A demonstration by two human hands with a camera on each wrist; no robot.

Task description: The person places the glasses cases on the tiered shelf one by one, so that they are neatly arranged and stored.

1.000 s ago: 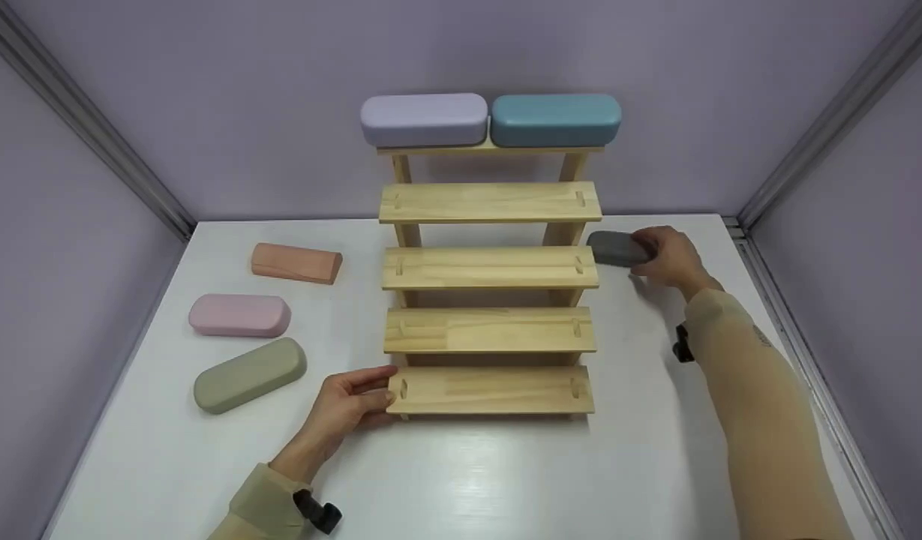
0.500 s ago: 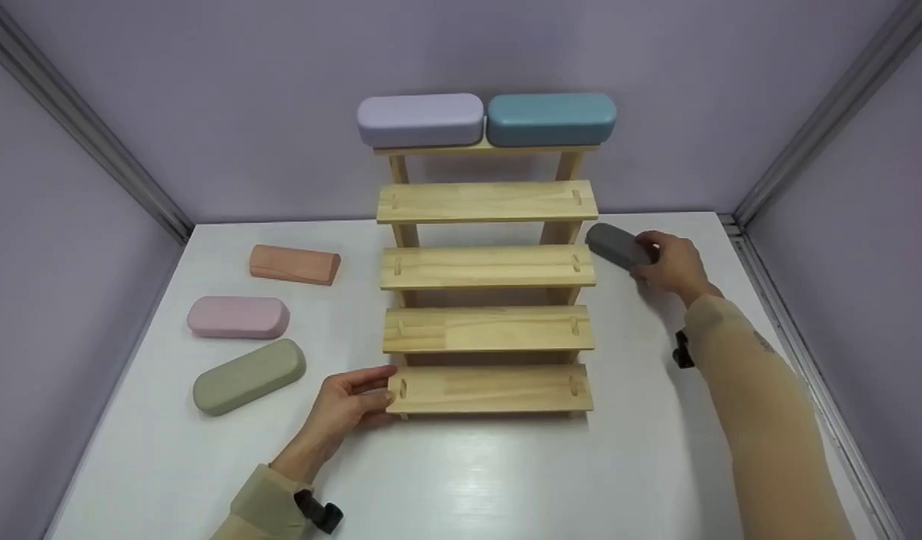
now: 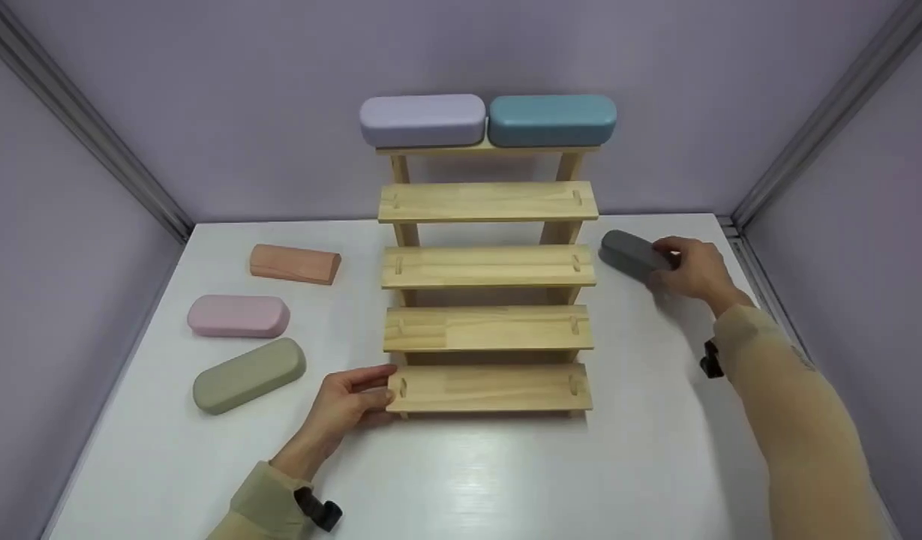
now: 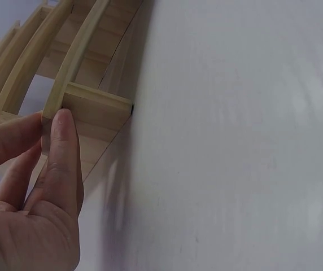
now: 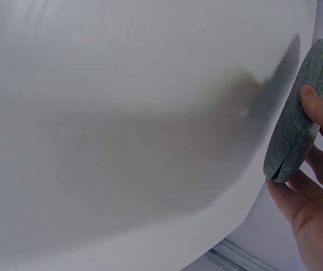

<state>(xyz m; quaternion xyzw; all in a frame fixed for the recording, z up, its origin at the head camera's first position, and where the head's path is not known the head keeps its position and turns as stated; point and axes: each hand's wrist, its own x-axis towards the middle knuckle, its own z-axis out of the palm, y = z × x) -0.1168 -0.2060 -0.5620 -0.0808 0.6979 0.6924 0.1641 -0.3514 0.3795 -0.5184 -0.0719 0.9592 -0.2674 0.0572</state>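
Note:
My right hand (image 3: 697, 271) pinches a dark grey glasses case (image 3: 632, 253) at its right end, to the right of the wooden stand. In the right wrist view the case (image 5: 300, 116) has a textured cloth-like surface, with the thumb on one face and fingers on the other. My left hand (image 3: 339, 405) pinches the left end of the lowest shelf (image 3: 491, 388) of the tiered stand. The left wrist view shows thumb and fingertips on that shelf end (image 4: 65, 79). On the top shelf sit a lavender case (image 3: 423, 120) and a teal case (image 3: 552, 120), side by side.
Left of the stand lie an orange-brown case (image 3: 294, 264), a pink case (image 3: 238, 316) and a sage green case (image 3: 249, 376) on the white table (image 3: 476, 480). Walls (image 3: 280, 90) with metal frame strips enclose the table at the back and sides.
The right hand has shifted right and slightly toward the front with the grey case, which has turned from nearly level to slanted. The left hand keeps its place on the lowest shelf.

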